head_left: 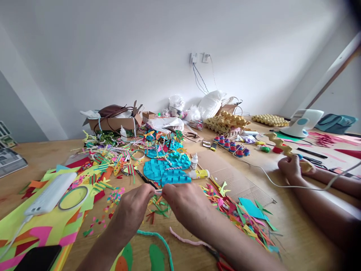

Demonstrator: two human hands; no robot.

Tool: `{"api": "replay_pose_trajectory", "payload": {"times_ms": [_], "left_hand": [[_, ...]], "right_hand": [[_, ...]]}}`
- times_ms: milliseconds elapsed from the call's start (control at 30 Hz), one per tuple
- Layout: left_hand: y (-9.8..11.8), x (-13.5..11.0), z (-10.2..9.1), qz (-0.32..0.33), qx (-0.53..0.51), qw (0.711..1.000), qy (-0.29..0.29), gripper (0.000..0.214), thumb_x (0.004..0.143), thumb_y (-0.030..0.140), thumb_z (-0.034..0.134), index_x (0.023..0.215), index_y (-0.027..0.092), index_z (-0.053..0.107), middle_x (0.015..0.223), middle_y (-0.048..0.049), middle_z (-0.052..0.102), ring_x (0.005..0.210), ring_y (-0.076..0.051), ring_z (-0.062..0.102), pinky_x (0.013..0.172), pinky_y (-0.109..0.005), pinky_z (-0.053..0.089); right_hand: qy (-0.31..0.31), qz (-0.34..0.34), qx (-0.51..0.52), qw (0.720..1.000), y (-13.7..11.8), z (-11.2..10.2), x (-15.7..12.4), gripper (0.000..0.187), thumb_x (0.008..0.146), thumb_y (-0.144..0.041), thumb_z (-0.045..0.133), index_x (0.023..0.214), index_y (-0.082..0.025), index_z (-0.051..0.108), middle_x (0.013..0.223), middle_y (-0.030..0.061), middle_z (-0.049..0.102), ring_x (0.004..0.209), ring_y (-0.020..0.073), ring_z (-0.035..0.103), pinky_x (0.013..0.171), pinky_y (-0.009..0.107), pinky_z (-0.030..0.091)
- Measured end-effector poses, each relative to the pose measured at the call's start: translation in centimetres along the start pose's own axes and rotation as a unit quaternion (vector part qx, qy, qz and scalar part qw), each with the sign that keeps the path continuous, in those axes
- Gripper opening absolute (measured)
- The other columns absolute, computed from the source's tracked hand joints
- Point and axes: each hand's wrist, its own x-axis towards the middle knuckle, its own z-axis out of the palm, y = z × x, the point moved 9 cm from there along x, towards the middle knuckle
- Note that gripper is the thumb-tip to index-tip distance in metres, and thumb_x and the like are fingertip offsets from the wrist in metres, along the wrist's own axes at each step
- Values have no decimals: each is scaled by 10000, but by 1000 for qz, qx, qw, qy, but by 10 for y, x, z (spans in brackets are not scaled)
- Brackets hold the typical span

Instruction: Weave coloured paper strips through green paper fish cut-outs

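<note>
My left hand [134, 203] and my right hand [184, 199] meet over the middle of the table, both closed in a pinch. Between the fingertips shows a short bit of pale pink pipe cleaner [158, 191]; the rest of it is hidden by the hands. Below them lie a turquoise pipe cleaner [160, 236] and another pink pipe cleaner [188, 239]. Red-handled scissors [218, 259] are partly covered by my right forearm. Just beyond my fingers are blue paper shapes [175, 177], a black pen [145, 177] and a yellow-labelled glue bottle [199, 174].
Paper scraps [239, 214] spread on the right. A power strip [50, 194], a tape ring [73, 197] and a phone [38, 259] lie on coloured paper at left. Another person's hands [293, 167] hold an egg-carton piece. A white cable [270, 180] crosses the right side.
</note>
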Motion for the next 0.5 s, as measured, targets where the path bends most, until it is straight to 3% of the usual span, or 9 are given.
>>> {"api": "replay_pose_trajectory", "payload": {"times_ms": [67, 133, 200, 267, 367, 400, 433, 500], "left_hand": [[4, 0, -1, -27, -59, 997, -44, 145, 790, 231, 543, 663, 230, 612, 559, 9, 614, 516, -144, 560, 511, -200, 380], [8, -3, 1, -57, -143, 983, -97, 150, 798, 242, 546, 669, 219, 618, 578, -5, 625, 537, -149, 580, 514, -201, 405], [10, -6, 3, -90, -251, 956, -120, 146, 802, 260, 558, 682, 205, 620, 594, -18, 635, 547, -157, 602, 525, -214, 437], [7, -8, 2, -126, -356, 921, -96, 139, 784, 286, 594, 684, 192, 610, 585, -21, 634, 523, -157, 604, 510, -225, 452], [-4, -7, 3, -175, -451, 875, -17, 168, 741, 320, 649, 677, 178, 587, 566, -14, 627, 505, -144, 587, 484, -216, 447], [-8, -7, 4, -184, -462, 867, 9, 178, 733, 327, 656, 676, 176, 580, 569, -10, 626, 512, -140, 584, 488, -213, 448], [-13, -6, 4, -190, -461, 866, 31, 182, 730, 329, 658, 678, 175, 576, 580, -7, 627, 529, -137, 583, 502, -214, 453], [-20, -4, 2, -187, -427, 882, 66, 168, 741, 320, 644, 688, 176, 575, 608, -4, 629, 566, -136, 585, 541, -218, 463]], "right_hand": [[-21, -23, 35, 999, 5, -13, 5, 146, 748, -87, 557, 646, -182, 600, 485, -15, 543, 425, 89, 460, 418, 216, 195], [-77, -46, 169, 982, 9, -17, 10, 145, 769, -110, 558, 651, -179, 606, 529, -31, 550, 466, 72, 469, 445, 176, 269], [-164, -60, 361, 916, 8, -8, 9, 158, 812, -171, 517, 677, -179, 598, 550, -45, 530, 475, 62, 468, 456, 150, 328], [-205, -18, 523, 827, 10, 10, 7, 188, 817, -301, 522, 692, -174, 582, 541, -51, 507, 436, 57, 436, 434, 153, 362], [-138, 46, 671, 727, 10, 41, 7, 307, 742, -460, 590, 681, -162, 546, 538, -42, 522, 406, 52, 435, 400, 156, 353], [-97, 72, 699, 705, 10, 52, 7, 341, 732, -493, 588, 679, -161, 531, 533, -39, 529, 384, 49, 426, 384, 156, 338], [-56, 97, 710, 695, 10, 63, 5, 347, 717, -493, 607, 678, -160, 519, 530, -39, 529, 369, 45, 416, 375, 156, 325], [1, 138, 699, 702, 8, 80, 1, 350, 743, -504, 564, 706, -159, 515, 538, -31, 533, 351, 49, 414, 356, 161, 302]]}}
